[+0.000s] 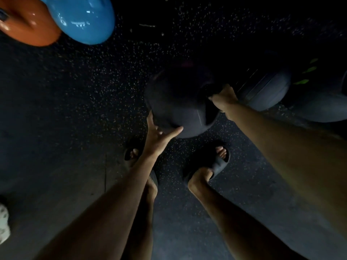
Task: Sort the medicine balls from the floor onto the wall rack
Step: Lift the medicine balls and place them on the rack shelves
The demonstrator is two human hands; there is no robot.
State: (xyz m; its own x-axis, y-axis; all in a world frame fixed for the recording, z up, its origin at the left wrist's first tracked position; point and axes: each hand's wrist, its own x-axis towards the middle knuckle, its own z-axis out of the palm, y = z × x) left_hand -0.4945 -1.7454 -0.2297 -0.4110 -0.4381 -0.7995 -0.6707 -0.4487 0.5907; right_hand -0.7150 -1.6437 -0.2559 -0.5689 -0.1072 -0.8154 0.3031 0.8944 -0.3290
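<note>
A dark medicine ball (178, 102) with a recessed handle sits in the middle of the view above the speckled floor. My right hand (224, 99) grips the handle slot on its right side, fingers curled in. My left hand (159, 134) presses against the ball's lower left with spread, straight fingers. Two more dark medicine balls lie to the right: one (266, 89) just behind my right hand and a larger one (319, 102) with green marks at the frame edge. No wall rack is in view.
A shiny blue ball (84, 17) and an orange one (28, 25) sit at the top left. My feet in black slides (219, 160) stand on the dark speckled rubber floor (93, 91) below the ball. A white shoe (3, 224) shows at the left edge.
</note>
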